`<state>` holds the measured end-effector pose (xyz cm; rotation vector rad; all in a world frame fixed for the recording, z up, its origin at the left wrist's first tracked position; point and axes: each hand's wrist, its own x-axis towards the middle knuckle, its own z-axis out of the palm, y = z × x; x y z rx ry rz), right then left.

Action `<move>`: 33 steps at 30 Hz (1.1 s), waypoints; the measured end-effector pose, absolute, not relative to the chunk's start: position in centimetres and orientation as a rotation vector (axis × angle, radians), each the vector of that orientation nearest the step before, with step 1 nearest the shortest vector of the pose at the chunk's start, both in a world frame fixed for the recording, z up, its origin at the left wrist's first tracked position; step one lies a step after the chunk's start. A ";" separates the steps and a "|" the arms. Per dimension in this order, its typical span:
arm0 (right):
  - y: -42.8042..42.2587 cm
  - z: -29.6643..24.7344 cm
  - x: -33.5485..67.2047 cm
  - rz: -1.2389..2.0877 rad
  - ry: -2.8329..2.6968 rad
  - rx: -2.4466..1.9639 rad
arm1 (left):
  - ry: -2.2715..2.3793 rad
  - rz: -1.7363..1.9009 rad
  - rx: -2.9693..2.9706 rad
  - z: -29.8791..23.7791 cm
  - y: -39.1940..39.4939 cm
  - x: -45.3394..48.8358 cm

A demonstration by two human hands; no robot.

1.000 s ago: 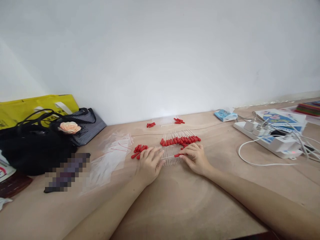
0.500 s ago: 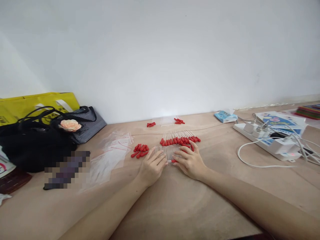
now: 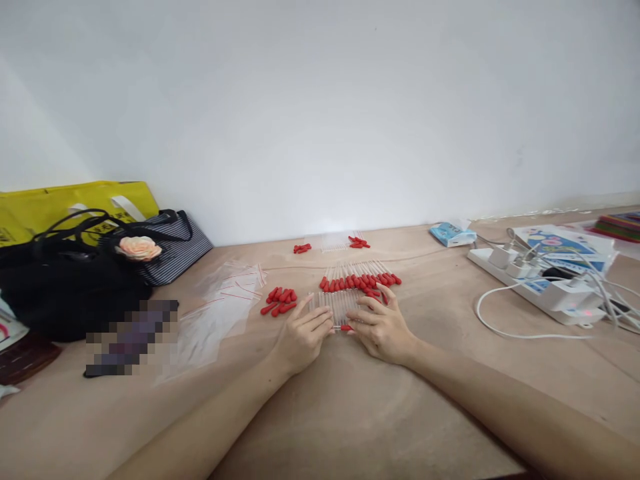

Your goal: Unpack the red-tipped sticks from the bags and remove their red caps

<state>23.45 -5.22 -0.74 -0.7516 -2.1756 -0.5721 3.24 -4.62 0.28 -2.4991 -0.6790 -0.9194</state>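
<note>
Left hand (image 3: 303,335) pinches clear tube (image 3: 337,328), right hand (image 3: 383,331) its red cap (image 3: 346,328) — tube between them, by tube row (image 3: 334,305). Skewed push could crack it — or a slip scatter the row.

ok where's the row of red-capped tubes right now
In the head view, the row of red-capped tubes lies just right of centre, beyond the clear tubes between the left hand and right hand.

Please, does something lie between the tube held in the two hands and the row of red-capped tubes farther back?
Yes. Clear tubes lie between the held tube and the row of red-capped tubes; some red caps also lie there, near the right hand.
</note>
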 end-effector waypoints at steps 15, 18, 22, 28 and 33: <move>-5.7 -0.8 24.5 -0.465 -2.136 -0.755 | -0.708 -0.940 -2.479 0.5 -5.0 2.3; -5.6 -0.7 25.7 -0.400 -2.066 -0.900 | -0.844 -1.007 -2.398 0.7 -4.9 1.5; -4.9 -0.9 26.4 -0.333 -1.995 -1.087 | -1.149 -0.994 -2.367 1.1 -4.8 1.3; -3.2 -1.0 27.2 -0.127 -1.765 -1.437 | -1.569 -0.916 -2.355 1.8 -3.5 0.7; -2.7 -0.6 27.8 -0.018 -1.695 -1.655 | -1.697 -0.866 -2.359 1.2 -2.7 0.6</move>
